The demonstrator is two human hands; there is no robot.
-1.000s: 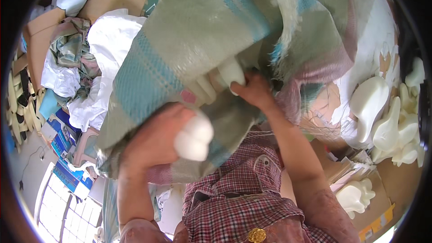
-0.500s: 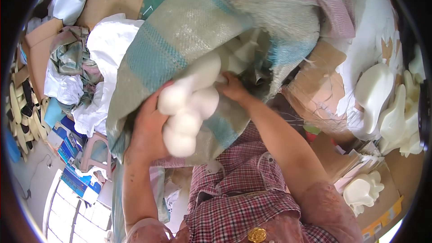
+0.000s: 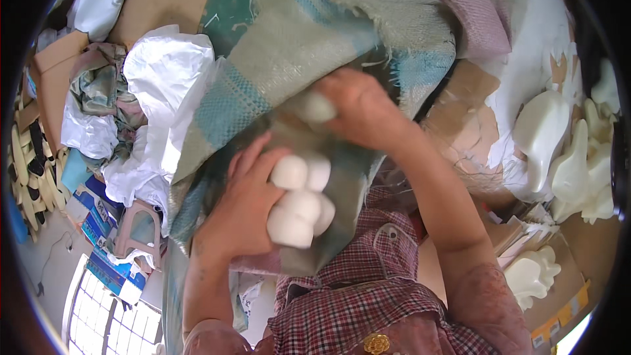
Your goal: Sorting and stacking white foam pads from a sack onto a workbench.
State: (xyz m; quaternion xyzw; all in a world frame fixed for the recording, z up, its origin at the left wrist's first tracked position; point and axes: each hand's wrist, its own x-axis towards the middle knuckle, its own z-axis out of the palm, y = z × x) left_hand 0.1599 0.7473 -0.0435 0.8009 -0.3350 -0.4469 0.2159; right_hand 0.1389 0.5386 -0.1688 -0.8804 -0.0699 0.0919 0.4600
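Below-left of your woven sack, the window glares white; the sack's mouth is shadowed, and your right hand blurs there. Far around it, the view bends into black.

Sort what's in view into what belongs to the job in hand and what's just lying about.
Apparently in use:
left hand, holding a white lobed cluster
right hand, at a blurred white rounded piece
striped woven sack

Apparently lying about:
crumpled white sheeting
pink plastic stool
blue boxes
cream moulded pieces at right
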